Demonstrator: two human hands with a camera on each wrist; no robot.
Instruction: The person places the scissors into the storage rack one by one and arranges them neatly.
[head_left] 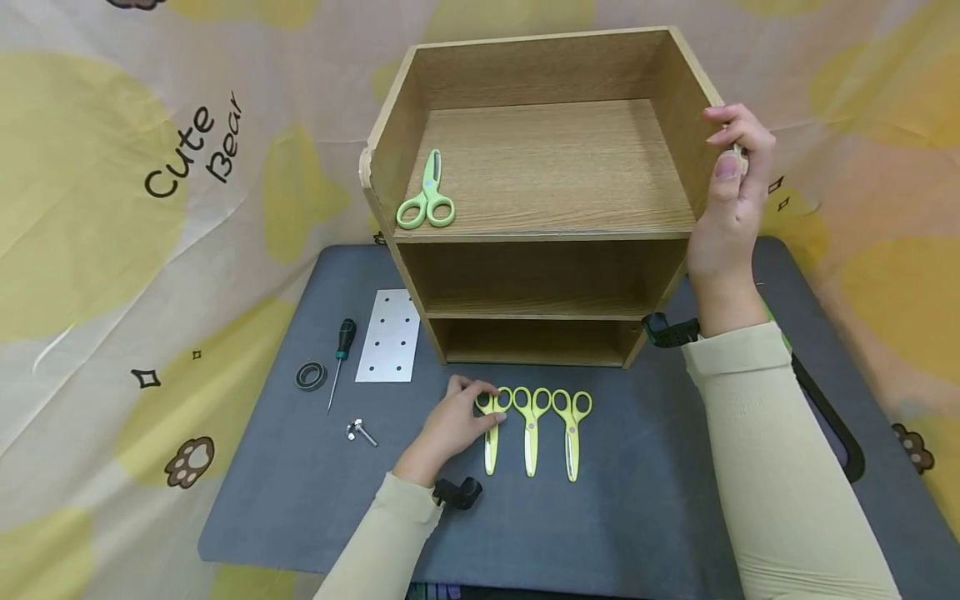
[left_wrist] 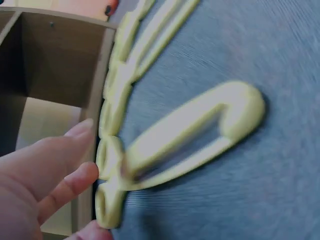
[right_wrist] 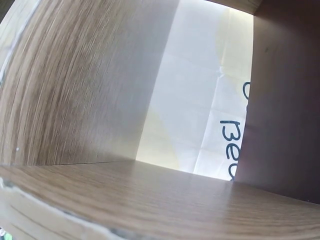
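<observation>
My left hand (head_left: 456,421) reaches over the leftmost yellow scissors (head_left: 491,450), thumb and fingers spread about its handle loops. In the left wrist view the fingertips (left_wrist: 90,172) are close to the loops of the scissors (left_wrist: 112,205). Two more yellow scissors, a middle pair (head_left: 531,437) and a right pair (head_left: 572,442), lie beside it in a row, handles toward the shelf. My right hand (head_left: 731,196) grips the right side panel of a wooden shelf unit (head_left: 555,167); in the right wrist view only the shelf's inside (right_wrist: 100,100) shows.
Light green scissors (head_left: 429,196) rest on the unit's top board. To the left lie a white plate with holes (head_left: 386,342), a screwdriver (head_left: 344,346), a black ring-shaped roll (head_left: 311,364) and bolts (head_left: 363,432). A dark-edged object (head_left: 832,417) lies at the right, partly behind the sleeve.
</observation>
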